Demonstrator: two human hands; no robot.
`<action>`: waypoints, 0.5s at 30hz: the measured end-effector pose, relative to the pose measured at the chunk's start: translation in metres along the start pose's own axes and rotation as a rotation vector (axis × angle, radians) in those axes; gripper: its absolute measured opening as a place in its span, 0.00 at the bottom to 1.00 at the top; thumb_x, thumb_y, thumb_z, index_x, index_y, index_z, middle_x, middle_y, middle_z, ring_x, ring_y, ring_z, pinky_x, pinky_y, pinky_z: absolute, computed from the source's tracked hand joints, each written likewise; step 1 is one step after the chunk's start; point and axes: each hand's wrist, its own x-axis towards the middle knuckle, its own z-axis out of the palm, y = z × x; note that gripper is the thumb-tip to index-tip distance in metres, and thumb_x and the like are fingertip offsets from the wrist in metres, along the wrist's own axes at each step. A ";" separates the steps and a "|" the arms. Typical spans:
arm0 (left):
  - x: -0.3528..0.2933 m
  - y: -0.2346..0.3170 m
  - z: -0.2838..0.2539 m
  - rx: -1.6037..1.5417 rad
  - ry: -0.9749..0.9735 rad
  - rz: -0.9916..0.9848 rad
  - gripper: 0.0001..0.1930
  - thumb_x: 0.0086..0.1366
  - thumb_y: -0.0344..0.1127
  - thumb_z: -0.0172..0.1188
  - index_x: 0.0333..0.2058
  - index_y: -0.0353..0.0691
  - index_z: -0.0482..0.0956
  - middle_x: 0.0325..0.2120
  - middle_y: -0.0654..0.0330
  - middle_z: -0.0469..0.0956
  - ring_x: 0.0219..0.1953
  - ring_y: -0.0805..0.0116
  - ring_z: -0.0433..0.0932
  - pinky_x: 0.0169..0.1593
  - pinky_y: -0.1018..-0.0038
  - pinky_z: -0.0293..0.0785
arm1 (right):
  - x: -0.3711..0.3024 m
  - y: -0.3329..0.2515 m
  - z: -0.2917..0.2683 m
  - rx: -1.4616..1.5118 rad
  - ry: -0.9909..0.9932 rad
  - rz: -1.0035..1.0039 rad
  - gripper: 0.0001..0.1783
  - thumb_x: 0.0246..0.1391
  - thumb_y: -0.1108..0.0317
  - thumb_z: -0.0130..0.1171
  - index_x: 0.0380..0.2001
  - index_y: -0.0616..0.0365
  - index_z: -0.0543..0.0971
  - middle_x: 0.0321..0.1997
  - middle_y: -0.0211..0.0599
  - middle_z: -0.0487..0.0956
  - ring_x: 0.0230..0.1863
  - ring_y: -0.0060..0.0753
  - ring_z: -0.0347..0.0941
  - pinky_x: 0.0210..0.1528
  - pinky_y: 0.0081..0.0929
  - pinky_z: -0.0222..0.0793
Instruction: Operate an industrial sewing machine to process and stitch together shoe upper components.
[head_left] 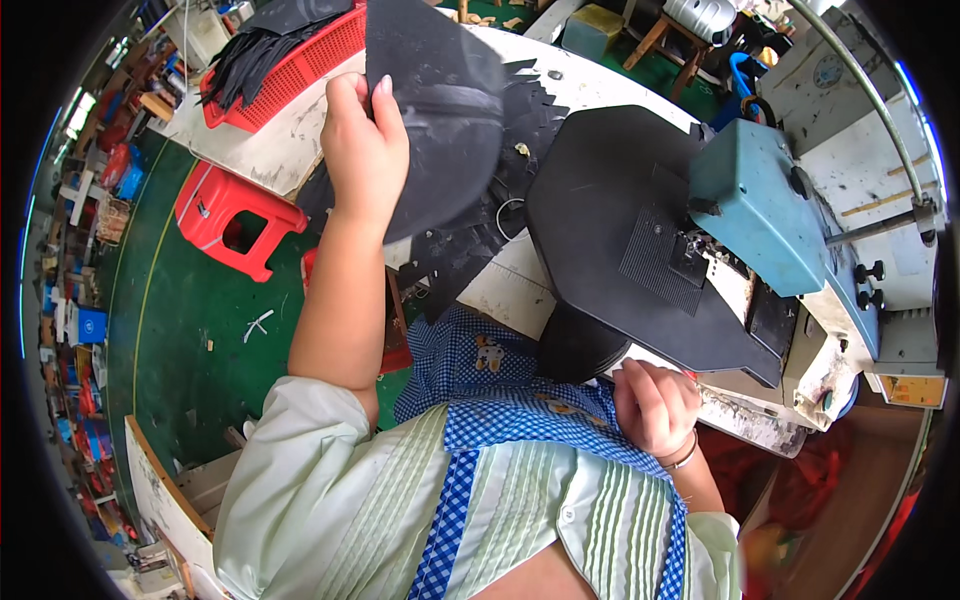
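My left hand (367, 150) is raised, its thumb and fingers closed on the edge of a large black sheet (445, 150) with a rounded side and a crease across it. My right hand (656, 405) is low in front, by the near edge of the blue sewing machine's table. Its fingers are curled, and what they hold, if anything, is hidden. A flat black panel (600, 190) with a finely ribbed patch spreads under the head of the sewing machine (760, 205). Below its near edge hang dark curved pieces (580, 345), close to my right hand.
A red basket (290, 75) heaped with black strips stands on the white table at the far left. Black scraps (460, 255) lie between the sheet and the machine. A red stool (235, 220) is on the green floor. A metal rod (870, 95) arches at the right.
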 end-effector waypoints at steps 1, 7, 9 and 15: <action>-0.005 0.022 -0.007 0.006 0.004 0.064 0.10 0.73 0.33 0.60 0.38 0.36 0.68 0.21 0.54 0.73 0.20 0.54 0.75 0.26 0.64 0.71 | 0.011 -0.002 -0.003 -0.027 0.077 -0.046 0.22 0.45 0.80 0.73 0.46 0.65 0.81 0.35 0.42 0.83 0.27 0.31 0.79 0.27 0.26 0.76; -0.062 0.111 -0.032 -0.505 -0.397 -0.072 0.07 0.71 0.23 0.60 0.41 0.36 0.69 0.23 0.63 0.70 0.23 0.77 0.69 0.28 0.77 0.66 | 0.072 0.000 -0.006 -0.230 0.102 -0.195 0.26 0.42 0.73 0.66 0.50 0.55 0.85 0.51 0.45 0.83 0.37 0.32 0.77 0.37 0.23 0.74; -0.071 0.124 -0.032 -0.885 -0.505 -0.372 0.07 0.73 0.22 0.57 0.44 0.37 0.68 0.26 0.68 0.71 0.28 0.82 0.69 0.33 0.81 0.66 | 0.070 0.009 -0.003 -0.196 0.130 -0.167 0.27 0.29 0.72 0.59 0.39 0.70 0.86 0.46 0.47 0.83 0.37 0.36 0.78 0.38 0.26 0.78; -0.080 0.122 -0.019 -1.068 -0.515 -0.395 0.29 0.65 0.26 0.68 0.61 0.35 0.64 0.46 0.54 0.81 0.47 0.69 0.79 0.50 0.74 0.73 | 0.057 0.023 -0.022 -0.064 -0.054 0.038 0.29 0.33 0.72 0.58 0.44 0.72 0.83 0.47 0.53 0.82 0.42 0.46 0.81 0.45 0.35 0.81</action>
